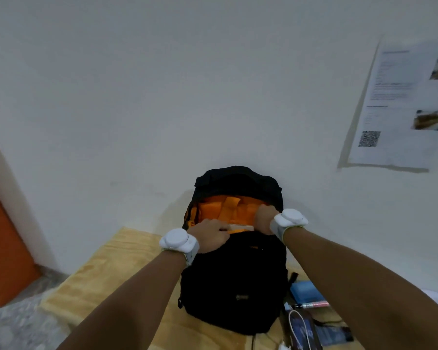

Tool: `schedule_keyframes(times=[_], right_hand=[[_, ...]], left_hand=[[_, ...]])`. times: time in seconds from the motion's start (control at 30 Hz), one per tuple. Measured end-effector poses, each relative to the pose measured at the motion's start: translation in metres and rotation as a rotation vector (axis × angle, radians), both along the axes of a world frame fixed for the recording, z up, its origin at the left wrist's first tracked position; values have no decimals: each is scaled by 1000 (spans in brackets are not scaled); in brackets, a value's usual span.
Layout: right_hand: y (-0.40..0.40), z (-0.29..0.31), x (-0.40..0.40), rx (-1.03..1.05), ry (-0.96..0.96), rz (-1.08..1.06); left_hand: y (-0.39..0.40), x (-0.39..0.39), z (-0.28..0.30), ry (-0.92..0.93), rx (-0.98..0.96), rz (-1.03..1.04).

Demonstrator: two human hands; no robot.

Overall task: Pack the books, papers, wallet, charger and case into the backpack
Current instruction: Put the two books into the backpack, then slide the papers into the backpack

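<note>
1. Holding the backpack [234,281] open at its top, you are standing it upright on the desk [127,263] against the white wall, its orange lining showing.
2. Your left hand [211,236] is curling its fingers over the near lip of the opening, gripping the black fabric and what looks like the edge of a pale flat item [240,227] lying just inside; I cannot tell whether that is a book or papers.
3. Your right hand [264,218] is reaching down into the far right corner of the opening; its fingers are hidden inside, so I cannot tell whether that grip is closed on anything.
4. The pale item is lying between your two hands, its long axis running left to right along the mouth, so it probably needs pushing straight down, and both hands are about equally near.
5. Things not yet packed are lying on the desk just right of the backpack, nearer your right arm: a blue flat piece [306,291], a pen [314,304], a white cable [301,327] and dark booklets [333,334].
</note>
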State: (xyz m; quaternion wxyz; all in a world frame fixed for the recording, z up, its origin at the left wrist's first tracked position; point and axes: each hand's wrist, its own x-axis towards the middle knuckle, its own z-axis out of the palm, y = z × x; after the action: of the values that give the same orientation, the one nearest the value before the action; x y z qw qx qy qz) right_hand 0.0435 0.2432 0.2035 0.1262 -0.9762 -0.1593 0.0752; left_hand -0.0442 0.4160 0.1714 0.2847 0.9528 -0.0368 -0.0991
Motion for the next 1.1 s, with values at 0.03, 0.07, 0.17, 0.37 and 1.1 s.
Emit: schedule_keyframes(times=[0.03,0.07,0.17,0.37,1.1], right_hand=[[-5,-2,-1,32,-22,-12],[-11,-3,-5,70,-31,-34],[-40,-4,-8,141,-61,-114],[-106,2,-28,260,-126,-251],[-458,-152,-26,189,180,-943]], left_hand=[[-3,3,1,-33,-20,22],[-8,6,1,-80,-46,39],[-29,11,3,-209,-99,72],[-94,25,2,-478,-88,97],[-413,119,-135,-140,-19,-410]])
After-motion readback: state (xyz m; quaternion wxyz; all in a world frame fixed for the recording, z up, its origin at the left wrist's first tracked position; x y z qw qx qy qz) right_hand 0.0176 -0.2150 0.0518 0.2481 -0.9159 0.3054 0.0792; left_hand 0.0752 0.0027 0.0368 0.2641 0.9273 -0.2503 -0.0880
